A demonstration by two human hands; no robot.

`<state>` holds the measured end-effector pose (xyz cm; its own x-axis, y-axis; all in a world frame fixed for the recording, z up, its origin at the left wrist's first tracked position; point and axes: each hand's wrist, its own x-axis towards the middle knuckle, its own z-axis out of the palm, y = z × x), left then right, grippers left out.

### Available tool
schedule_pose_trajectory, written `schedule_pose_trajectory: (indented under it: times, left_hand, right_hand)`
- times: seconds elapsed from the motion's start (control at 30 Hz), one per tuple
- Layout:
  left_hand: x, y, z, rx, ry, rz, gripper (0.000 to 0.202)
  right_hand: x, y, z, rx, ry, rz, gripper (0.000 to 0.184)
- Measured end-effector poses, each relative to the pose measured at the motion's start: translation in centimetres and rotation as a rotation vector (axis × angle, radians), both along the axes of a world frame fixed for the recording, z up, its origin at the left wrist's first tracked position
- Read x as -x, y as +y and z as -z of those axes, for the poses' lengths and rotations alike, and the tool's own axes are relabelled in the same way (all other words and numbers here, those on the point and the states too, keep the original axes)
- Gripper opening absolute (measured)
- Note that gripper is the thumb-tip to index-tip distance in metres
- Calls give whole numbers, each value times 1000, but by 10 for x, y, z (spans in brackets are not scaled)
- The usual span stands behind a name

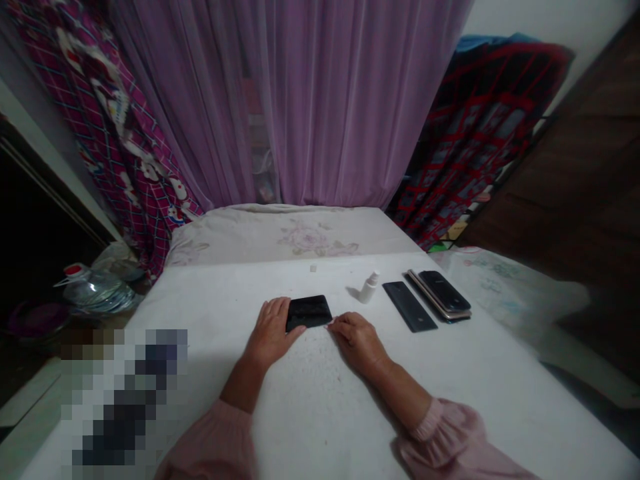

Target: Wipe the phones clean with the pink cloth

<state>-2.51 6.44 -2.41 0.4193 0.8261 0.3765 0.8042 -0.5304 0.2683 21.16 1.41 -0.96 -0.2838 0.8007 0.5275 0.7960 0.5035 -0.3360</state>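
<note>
My feed: sheer purple curtain (345, 100) behind a bed with a white sheet (305, 427). Up the sheet sit 1 white spray bottle (369, 288), 1 flat black phone (410, 307) and a stack of phones (440, 297) (2 at least, can't count exactly). Black smartphone (309, 313) lies flat between my 2 hands. Left hand (270, 331) touches its left end, right hand (357, 343) sits just off its lower right corner: both flat, apart, nothing clamped. My read: hands are positioned at the phone; a lift would need fingers under its edge.
</note>
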Motion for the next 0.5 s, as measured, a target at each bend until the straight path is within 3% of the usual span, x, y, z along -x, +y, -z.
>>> schedule_pose_trajectory:
  times: [0.1, 0.23, 0.5]
  left_hand:
    - [0, 0, 0, -3, -5, -2, 57]
    - [-1, -1, -2, 5, -8, 2, 56]
    - [-1, -2, -2, 14, -36, 5, 57]
  right_hand:
    - [-10, -2, 2, -18, 103, 16, 21]
    - [1, 5, 3, -5, 198, -38, 21]
    - [17, 68, -4, 226, 202, 77, 18]
